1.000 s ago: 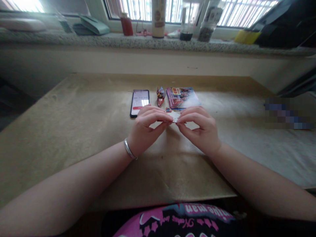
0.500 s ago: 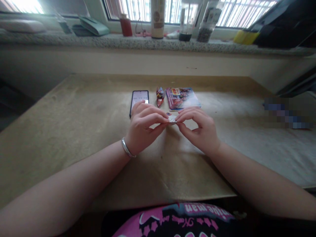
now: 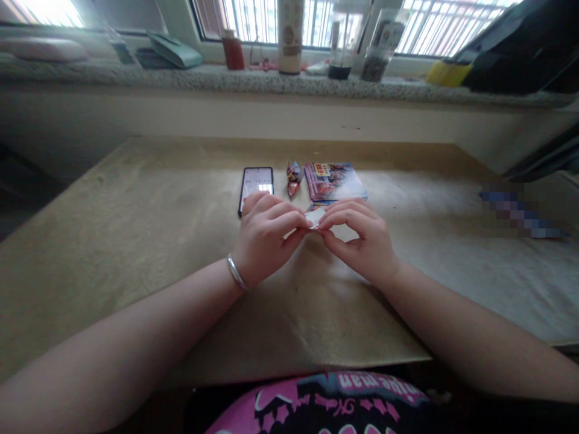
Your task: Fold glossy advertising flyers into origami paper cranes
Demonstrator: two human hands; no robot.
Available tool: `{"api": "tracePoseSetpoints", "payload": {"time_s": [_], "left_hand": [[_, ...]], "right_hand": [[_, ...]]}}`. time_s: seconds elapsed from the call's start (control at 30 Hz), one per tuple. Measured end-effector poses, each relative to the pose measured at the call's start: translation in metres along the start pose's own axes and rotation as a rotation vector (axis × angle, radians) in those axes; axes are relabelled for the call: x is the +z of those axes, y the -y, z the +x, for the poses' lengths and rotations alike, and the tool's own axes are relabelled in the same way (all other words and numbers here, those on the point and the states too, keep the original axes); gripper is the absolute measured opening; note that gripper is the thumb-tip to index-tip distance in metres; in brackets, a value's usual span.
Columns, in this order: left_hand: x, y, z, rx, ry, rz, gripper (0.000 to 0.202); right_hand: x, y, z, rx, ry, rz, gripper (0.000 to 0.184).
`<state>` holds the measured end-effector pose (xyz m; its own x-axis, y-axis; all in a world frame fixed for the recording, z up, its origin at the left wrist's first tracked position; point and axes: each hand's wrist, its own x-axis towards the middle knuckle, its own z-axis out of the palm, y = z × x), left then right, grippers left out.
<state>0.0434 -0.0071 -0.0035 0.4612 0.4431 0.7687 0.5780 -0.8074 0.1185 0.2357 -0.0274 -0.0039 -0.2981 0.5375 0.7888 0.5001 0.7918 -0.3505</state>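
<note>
Between my hands is a small piece of folded paper (image 3: pixel 315 216), its white side showing. My left hand (image 3: pixel 271 232) pinches its left end between thumb and fingers. On the other end, the thumb and fingertips of my right hand (image 3: pixel 362 238) are closed. My fingers cover much of the paper. Just beyond them lies a stack of colourful printed sheets (image 3: pixel 337 181), and left of it a small folded paper shape (image 3: pixel 294 179) in red and mixed colours. A phone (image 3: pixel 257 178) showing a timer lies behind my left hand, partly covered by it.
The wooden table (image 3: pixel 158 241) stretches out to both sides. A blurred bluish item (image 3: pixel 520 214) lies at the right. On the stone windowsill (image 3: pixel 194 75) stand a red bottle (image 3: pixel 233 51), a tall cream container (image 3: pixel 290 42), clear containers and a black bag (image 3: pixel 520 48).
The paper shows more of its white face between my fingers, and my hands have come slightly closer together. The printed stack, folded shape and phone stay in place.
</note>
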Motion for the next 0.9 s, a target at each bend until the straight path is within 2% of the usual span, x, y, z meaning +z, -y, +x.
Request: {"api": "tracePoseSetpoints", "payload": {"time_s": [0.43, 0.67, 0.9], "left_hand": [[0.005, 0.0, 0.0, -0.013, -0.052, -0.121, 0.013], [0.007, 0.001, -0.001, -0.063, -0.053, -0.136, 0.016], [0.008, 0.002, -0.001, -0.065, -0.043, -0.119, 0.017]], "right_hand": [[0.001, 0.003, 0.001, 0.027, 0.019, -0.046, 0.009], [0.003, -0.006, -0.003, 0.062, 0.004, -0.125, 0.011], [0.003, -0.013, -0.002, -0.033, 0.003, -0.217, 0.011]]}}
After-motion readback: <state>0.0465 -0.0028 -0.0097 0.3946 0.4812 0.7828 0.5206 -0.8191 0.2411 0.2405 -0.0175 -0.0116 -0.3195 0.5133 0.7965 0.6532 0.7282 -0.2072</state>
